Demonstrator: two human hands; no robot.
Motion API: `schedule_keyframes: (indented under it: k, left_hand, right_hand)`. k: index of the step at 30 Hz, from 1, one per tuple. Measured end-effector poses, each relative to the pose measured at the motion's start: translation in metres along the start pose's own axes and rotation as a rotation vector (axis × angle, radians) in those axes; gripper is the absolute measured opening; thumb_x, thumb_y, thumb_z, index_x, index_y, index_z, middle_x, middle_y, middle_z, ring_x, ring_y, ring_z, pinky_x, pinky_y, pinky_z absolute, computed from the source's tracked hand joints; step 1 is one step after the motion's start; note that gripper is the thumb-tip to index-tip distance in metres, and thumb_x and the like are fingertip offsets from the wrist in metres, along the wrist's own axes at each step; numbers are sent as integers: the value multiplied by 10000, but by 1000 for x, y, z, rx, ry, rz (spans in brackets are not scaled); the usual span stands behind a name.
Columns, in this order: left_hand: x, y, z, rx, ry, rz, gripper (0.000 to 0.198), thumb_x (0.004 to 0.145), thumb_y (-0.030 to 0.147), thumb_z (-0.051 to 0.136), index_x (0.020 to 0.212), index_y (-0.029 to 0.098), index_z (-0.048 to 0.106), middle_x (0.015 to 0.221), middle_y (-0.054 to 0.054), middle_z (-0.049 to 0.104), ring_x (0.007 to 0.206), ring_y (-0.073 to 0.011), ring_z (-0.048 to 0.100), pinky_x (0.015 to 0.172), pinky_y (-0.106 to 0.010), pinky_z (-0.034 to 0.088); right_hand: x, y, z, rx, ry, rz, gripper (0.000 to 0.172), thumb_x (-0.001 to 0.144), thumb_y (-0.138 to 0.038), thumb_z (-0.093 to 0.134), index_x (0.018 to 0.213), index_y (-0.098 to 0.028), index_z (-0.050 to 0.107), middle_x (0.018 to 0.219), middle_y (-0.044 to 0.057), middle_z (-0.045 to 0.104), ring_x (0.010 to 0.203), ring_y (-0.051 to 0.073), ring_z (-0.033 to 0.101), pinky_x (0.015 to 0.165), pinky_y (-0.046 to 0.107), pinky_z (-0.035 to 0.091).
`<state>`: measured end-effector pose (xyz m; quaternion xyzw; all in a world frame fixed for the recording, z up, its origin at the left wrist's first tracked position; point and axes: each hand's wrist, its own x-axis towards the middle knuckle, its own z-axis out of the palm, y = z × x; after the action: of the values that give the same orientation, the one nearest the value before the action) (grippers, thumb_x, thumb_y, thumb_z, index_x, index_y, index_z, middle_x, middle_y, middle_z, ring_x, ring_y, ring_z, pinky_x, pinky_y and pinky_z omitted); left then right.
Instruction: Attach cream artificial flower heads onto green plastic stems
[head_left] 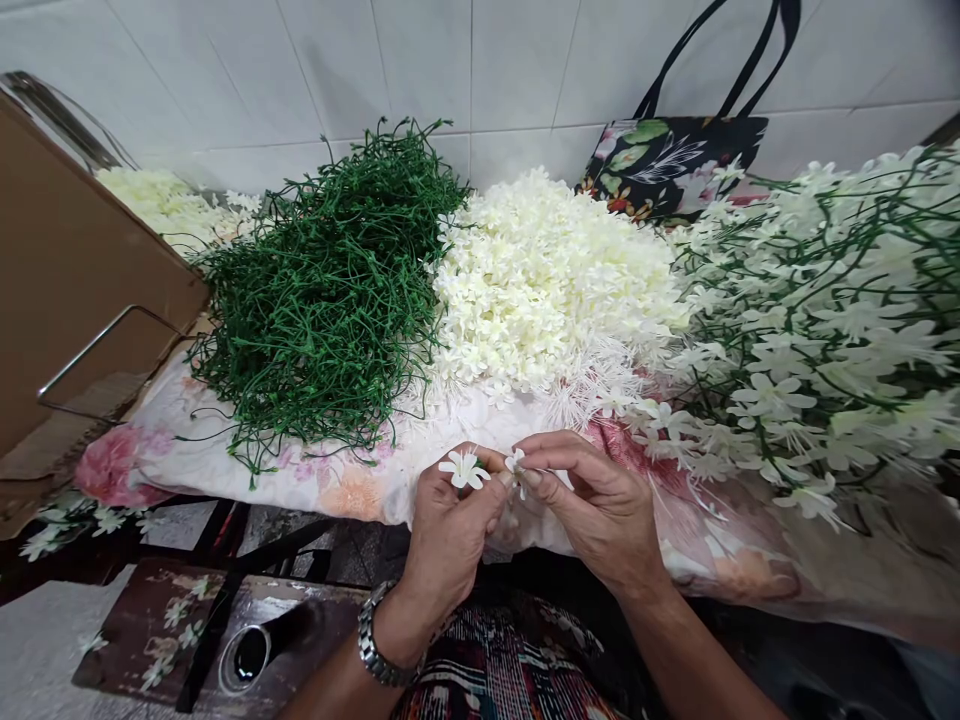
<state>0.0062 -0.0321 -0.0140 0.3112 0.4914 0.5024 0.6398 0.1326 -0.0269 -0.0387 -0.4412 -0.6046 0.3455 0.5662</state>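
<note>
In front of the blossom heap (555,285), my left grip (448,535) pinches one flower (463,469), right grip (611,505) another flower (515,461), likely for control.

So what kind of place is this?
Maybe a craft corner, perhaps in a home: a heap of green stems and a pile of white blossoms lie on a flowery cloth, by a tiled wall.

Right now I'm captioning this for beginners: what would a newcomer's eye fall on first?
Probably the green stems, heaped left of centre on the cloth, and the pale blossoms piled just right of them. Next, low in the centre, the left hand and right hand, with small white flowers in their grip.
</note>
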Motion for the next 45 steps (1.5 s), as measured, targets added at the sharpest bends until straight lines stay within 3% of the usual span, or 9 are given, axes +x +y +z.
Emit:
schedule_keyframes:
  k: [12, 18, 22, 26, 29, 31, 36, 42, 45]
  left_hand:
    - [4, -5, -1, -120, 81, -8, 115, 540, 135, 682, 530, 135, 567, 424, 76, 412, 385, -23, 291, 388, -156, 230]
    - [5, -6, 0, -109, 77, 71, 141, 557, 123, 696, 518, 133, 561, 427, 76, 412, 392, -22, 304, 390, -140, 244]
    - [6, -7, -3, -85, 75, 146, 119, 570, 99, 712, 657, 140, 641, 518, 64, 478, 439, -28, 346, 413, -127, 286]
    - [5, -8, -9, -81, 47, 168, 209, 608, 107, 696, 807, 155, 658, 566, 58, 505, 470, -39, 402, 455, -133, 347]
    - [4, -10, -12, -7, 55, 228, 267, 641, 80, 650, 886, 186, 650, 615, 57, 531, 481, -45, 429, 459, -137, 369]
    - [3, -10, -13, 68, 62, 277, 294, 651, 60, 625, 906, 205, 645, 631, 63, 539, 475, -47, 433, 443, -137, 365]
    - [0, -10, -15, 196, 32, 356, 252, 668, 63, 617, 880, 199, 625, 613, 64, 556, 501, -64, 482, 481, -152, 391]
    - [1, -13, -24, 145, -102, 282, 30, 795, 170, 572, 793, 179, 601, 757, -11, 649, 578, -90, 495, 546, -195, 405]
    - [2, -14, -27, 79, -126, 248, 126, 833, 242, 547, 755, 169, 613, 768, -32, 671, 492, -74, 404, 469, -202, 340]
  right_hand:
    - [-2, -1, 0, 33, -31, -2, 84, 770, -129, 632, 774, -197, 683, 824, 38, 675, 785, 149, 648, 667, 276, 533]
    - [-2, -2, 7, -7, -50, -100, 141, 765, -72, 618, 787, -198, 678, 816, 31, 667, 768, 128, 643, 679, 253, 538]
    - [-1, -1, 9, -57, -48, -137, 140, 775, -67, 606, 785, -196, 660, 818, 33, 662, 775, 131, 644, 682, 254, 536]
    - [0, -3, 1, -142, -176, -143, 139, 800, -114, 593, 896, -203, 639, 883, 38, 660, 844, 138, 633, 743, 262, 530]
    - [1, -6, -4, -243, -255, -130, 404, 766, -205, 645, 1156, -197, 540, 1029, 69, 638, 886, 163, 617, 749, 287, 535]
    - [1, -7, -5, -294, -280, -139, 490, 752, -230, 660, 1211, -179, 495, 1049, 81, 631, 883, 170, 613, 738, 290, 532]
    - [1, -8, -2, -263, -299, -133, 100, 837, -168, 560, 923, -172, 610, 808, 22, 643, 726, 111, 611, 644, 219, 494]
    - [-1, -8, -5, -303, -174, -64, 53, 837, -168, 562, 810, -175, 608, 700, -11, 646, 603, 84, 596, 551, 179, 466]
    - [-2, -6, -7, -316, -109, -41, 37, 826, -187, 584, 811, -177, 616, 687, -13, 649, 569, 83, 590, 507, 168, 457]
